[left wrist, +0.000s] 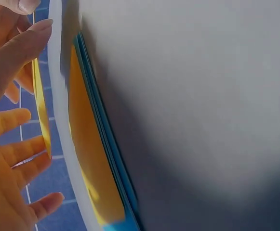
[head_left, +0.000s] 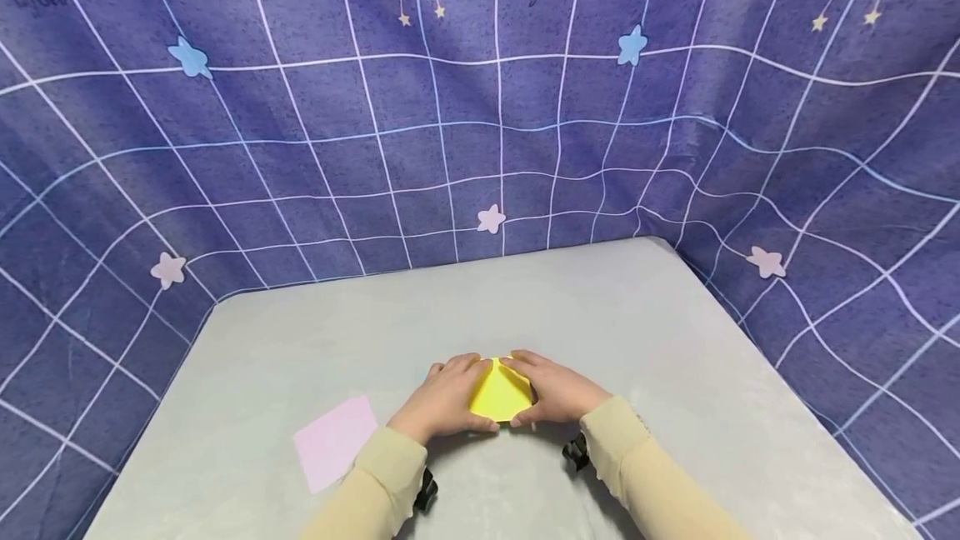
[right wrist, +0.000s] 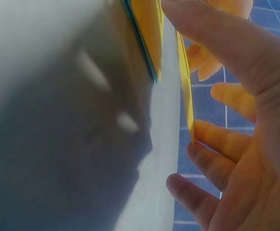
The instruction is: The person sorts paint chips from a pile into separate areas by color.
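Note:
Both hands hold a yellow sheet of paper (head_left: 501, 394) low over the middle of the table. My left hand (head_left: 450, 400) pinches its left side, thumb nearest me and fingers at the far side. On the opposite side my right hand (head_left: 561, 392) pinches it likewise. Seen edge-on in the left wrist view, the yellow sheet (left wrist: 41, 110) is thin and slightly bowed. Beneath it, apart from it, lies a flat stack with a yellow top (left wrist: 89, 154) and blue layers (left wrist: 112, 156). One corner of that stack (right wrist: 148, 33) shows in the right wrist view.
A pale pink sheet of paper (head_left: 335, 442) lies on the grey table (head_left: 675, 440), left of my left forearm. Blue checked cloth (head_left: 450, 132) with stars and clouds hangs along the back and sides. Dark wrist mounts (head_left: 576, 452) sit under both cuffs.

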Tool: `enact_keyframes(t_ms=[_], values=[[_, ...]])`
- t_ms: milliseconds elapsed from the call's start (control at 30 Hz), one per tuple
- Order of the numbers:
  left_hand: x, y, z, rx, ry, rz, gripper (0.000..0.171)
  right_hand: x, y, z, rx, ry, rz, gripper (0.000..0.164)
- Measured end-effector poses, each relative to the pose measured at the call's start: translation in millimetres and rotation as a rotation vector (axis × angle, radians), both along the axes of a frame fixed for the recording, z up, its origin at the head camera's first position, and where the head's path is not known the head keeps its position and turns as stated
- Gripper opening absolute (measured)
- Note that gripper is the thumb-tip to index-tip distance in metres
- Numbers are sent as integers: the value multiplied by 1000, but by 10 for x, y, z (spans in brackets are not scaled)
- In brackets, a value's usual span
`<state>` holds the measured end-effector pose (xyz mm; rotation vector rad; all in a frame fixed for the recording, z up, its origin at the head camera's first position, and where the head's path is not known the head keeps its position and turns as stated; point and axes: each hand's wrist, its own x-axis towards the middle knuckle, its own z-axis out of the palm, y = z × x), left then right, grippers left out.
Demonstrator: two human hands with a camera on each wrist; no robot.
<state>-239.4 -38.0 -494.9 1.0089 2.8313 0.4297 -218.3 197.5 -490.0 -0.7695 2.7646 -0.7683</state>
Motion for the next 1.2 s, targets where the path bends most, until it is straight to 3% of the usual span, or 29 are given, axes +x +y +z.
enact_keyframes(t_ms=[500, 833, 1200], values=[[-12, 460, -20, -22, 17, -65, 98, 136, 417, -22, -5, -20, -75, 91], [-77, 750, -55, -84, 42, -95, 101, 148, 675, -15, 12, 24, -78, 94], [-66, 971, -6, -103, 54, -137, 97, 169, 920, -64, 27, 2, -105, 104]])
